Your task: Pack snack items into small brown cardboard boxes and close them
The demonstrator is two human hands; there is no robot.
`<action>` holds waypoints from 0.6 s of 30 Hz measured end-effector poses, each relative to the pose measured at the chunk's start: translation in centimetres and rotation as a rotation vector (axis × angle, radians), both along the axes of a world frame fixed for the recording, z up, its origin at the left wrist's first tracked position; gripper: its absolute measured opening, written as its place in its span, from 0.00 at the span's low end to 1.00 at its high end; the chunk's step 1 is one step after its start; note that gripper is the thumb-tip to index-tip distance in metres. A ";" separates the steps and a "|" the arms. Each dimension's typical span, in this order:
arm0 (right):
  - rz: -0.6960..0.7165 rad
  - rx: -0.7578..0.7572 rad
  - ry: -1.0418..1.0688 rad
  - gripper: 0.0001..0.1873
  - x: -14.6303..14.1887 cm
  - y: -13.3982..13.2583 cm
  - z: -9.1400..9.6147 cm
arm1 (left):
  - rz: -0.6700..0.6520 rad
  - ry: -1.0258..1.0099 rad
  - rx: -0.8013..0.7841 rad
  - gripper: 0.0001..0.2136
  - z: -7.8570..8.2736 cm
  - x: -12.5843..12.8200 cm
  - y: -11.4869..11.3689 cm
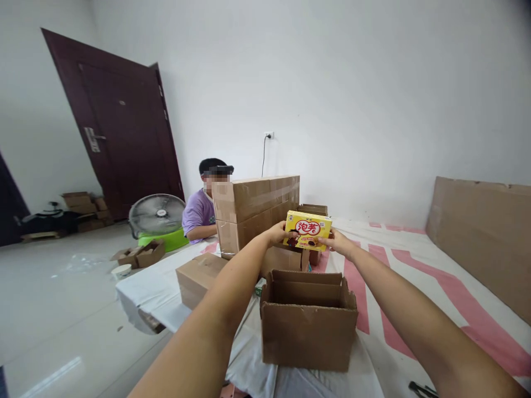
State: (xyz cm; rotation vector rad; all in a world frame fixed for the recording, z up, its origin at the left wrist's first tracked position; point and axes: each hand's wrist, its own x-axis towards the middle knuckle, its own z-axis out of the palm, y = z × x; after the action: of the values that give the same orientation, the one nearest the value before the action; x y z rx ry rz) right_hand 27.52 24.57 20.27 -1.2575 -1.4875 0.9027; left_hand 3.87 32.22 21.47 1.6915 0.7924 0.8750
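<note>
Between both hands I hold a small yellow snack box (307, 231) with red lettering on its front, raised above the table. My left hand (275, 234) grips its left end, and my right hand (337, 243) grips its right end. Below and nearer to me stands an open brown cardboard box (309, 334) with its flaps up; its bottom inside is hidden from view. Behind the snack box, another cardboard box (282, 260) is partly covered by my left arm and hand.
A wall of stacked taped cartons (257, 207) stands at the back left, with a person (199, 215) behind it. Left of my arm sits a closed carton (199, 276). A white-and-pink cloth (375, 326) covers the table; a large cardboard sheet (481, 237) stands right. A fan (157, 215) is on the floor.
</note>
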 end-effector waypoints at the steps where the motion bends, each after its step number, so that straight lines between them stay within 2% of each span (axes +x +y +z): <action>1: 0.019 0.010 0.030 0.32 -0.1 0.5 -0.5 | -0.005 0.002 -0.005 0.35 -0.2 0.1 0.1; 6: 0.097 0.088 0.199 0.34 -0.7 1.7 -1.9 | 0.029 0.016 0.038 0.34 -0.1 1.0 -0.9; 10: 0.091 0.151 0.290 0.34 0.8 -0.2 -1.1 | 0.224 0.004 0.169 0.34 1.2 1.2 -2.7; 13: 0.082 0.177 0.335 0.33 4.1 -3.7 -0.5 | 0.353 -0.022 0.281 0.26 2.4 -0.1 -5.6; 15: 0.025 0.153 0.379 0.30 7.2 -7.0 -1.2 | 0.396 -0.058 0.352 0.19 2.5 -1.8 -8.4; 17: -0.065 0.068 0.412 0.29 10.6 -10.8 -3.0 | 0.450 -0.099 0.409 0.15 1.2 -4.0 -11.7; 18: -0.082 0.012 0.418 0.29 12.1 -12.8 -4.3 | 0.497 -0.121 0.436 0.14 0.0 -5.2 -13.3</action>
State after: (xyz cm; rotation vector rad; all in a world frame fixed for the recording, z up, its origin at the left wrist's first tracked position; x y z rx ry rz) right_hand 39.61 11.76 15.99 -1.0348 -1.1024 1.0270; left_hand -1.29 18.92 21.45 1.8153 1.0110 1.5697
